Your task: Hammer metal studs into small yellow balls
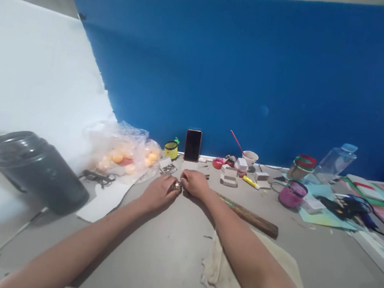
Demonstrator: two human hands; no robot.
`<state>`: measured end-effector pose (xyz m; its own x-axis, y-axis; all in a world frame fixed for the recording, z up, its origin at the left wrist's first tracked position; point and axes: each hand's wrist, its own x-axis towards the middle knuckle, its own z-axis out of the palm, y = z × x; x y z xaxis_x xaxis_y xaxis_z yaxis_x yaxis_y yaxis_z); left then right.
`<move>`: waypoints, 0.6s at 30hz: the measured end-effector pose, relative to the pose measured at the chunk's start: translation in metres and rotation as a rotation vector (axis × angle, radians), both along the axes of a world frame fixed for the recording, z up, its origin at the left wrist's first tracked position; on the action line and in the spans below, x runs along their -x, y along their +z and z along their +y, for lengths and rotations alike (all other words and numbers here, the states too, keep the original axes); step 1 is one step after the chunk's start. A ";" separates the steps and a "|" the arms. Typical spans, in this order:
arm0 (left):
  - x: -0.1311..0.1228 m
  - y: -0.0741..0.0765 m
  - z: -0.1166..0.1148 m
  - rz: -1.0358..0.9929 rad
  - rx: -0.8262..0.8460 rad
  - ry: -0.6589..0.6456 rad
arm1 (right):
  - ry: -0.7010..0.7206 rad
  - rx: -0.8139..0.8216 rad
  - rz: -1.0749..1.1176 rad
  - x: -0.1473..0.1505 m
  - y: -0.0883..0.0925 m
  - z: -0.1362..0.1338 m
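Observation:
My left hand (160,192) is closed around a small, shiny, gold-brown ornament (176,186), too small to make out its kind. Close against it on the right, my right hand (194,184) has its fingers curled in a pinch. Whatever lies in that pinch is hidden. Just beyond my left hand sits an open small white box (168,166) with shiny little pieces inside. A brown wooden stick (256,219) lies on the grey table (156,259) beside my right forearm.
A phone (192,145) stands upright against the blue panel. At left are a dark flask (39,172) and a plastic bag of orange things (125,153). Toward the right stand small white boxes (229,176), a pink pot (292,194) and a power strip (382,259). A beige cloth (231,270) lies under my right forearm.

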<state>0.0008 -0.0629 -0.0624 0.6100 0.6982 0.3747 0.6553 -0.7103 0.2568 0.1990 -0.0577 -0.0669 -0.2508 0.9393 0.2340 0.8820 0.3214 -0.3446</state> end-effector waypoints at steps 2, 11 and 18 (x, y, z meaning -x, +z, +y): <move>-0.005 0.009 0.011 -0.034 0.010 0.000 | -0.006 0.007 0.001 0.001 0.000 0.000; -0.036 0.039 0.089 0.027 -0.132 0.071 | -0.214 0.028 0.293 -0.005 0.000 0.010; -0.008 0.053 0.105 -0.102 -0.204 0.234 | -0.119 0.043 0.102 -0.004 -0.002 0.008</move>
